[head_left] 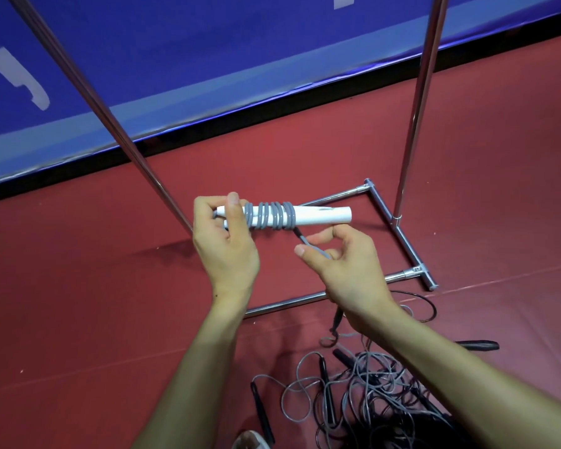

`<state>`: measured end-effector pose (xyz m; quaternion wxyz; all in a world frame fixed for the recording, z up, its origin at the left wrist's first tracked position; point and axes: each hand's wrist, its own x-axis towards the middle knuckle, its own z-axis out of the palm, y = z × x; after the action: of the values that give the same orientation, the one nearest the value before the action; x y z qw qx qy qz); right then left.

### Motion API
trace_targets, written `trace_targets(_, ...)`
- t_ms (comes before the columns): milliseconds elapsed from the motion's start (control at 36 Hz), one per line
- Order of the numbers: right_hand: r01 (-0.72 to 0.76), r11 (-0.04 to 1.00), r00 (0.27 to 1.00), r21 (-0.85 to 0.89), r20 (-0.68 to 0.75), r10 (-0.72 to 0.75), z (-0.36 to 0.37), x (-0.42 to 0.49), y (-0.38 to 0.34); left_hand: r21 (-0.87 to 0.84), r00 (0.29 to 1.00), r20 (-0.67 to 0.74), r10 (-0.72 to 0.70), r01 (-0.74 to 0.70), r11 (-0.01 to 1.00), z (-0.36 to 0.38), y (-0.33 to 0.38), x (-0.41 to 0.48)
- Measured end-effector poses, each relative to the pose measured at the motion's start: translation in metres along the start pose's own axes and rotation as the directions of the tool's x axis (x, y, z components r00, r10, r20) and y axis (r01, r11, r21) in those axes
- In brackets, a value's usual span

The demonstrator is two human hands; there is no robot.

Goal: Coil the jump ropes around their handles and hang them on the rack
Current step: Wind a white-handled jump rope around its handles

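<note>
Left hand (224,236), above the rack (403,236) base, grips both white handles (321,215) at their end, level. Right hand (344,264) pinches the tail of the grey rope (277,216) just under its coil. Advice: hold tail taut, lay turns snug side by side, tuck the end under the last loop.

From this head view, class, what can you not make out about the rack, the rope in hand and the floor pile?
Head view:
Rack: top bar cut off by the upper edge.
White handles: left ends hidden by the left hand.
Grey rope: tail hidden inside the right hand.
Rope pile: count unclear; tangled, cut off below.
</note>
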<state>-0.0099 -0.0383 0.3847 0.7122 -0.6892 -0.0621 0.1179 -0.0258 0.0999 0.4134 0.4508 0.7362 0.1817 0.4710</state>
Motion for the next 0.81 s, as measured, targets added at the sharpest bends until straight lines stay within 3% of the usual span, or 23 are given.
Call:
trace_targets(361,0.116,0.924,0.992,-0.363,0.004,-0.123,0.0,-0.002,-0.003,0.057,0.993,0.03,0.118,-0.12,0.991,0.004,-0.003,-0.002)
trace_targets(500,0.004,0.956,0.999,-0.294,0.046,0.01,0.002,0.0,0.002,0.115,0.985,0.052,0.165,-0.17,0.979,0.003,-0.008,-0.001)
trace_targets(667,0.058,0.83,0.978,-0.554,0.2,0.065,-0.002,-0.005,-0.004,0.139,0.977,0.088,0.197,-0.208,0.968,0.003,-0.011,-0.004)
trace_targets(722,0.017,0.854,0.97,-0.519,0.216,0.112,-0.001,-0.004,-0.004,0.147,0.973,0.1,0.209,-0.222,0.964,0.003,-0.011,-0.005)
trace_targets(806,-0.149,0.956,0.961,-0.254,0.191,0.201,0.004,-0.003,-0.001,0.154,0.97,0.109,0.218,-0.234,0.96,0.004,-0.011,-0.005)
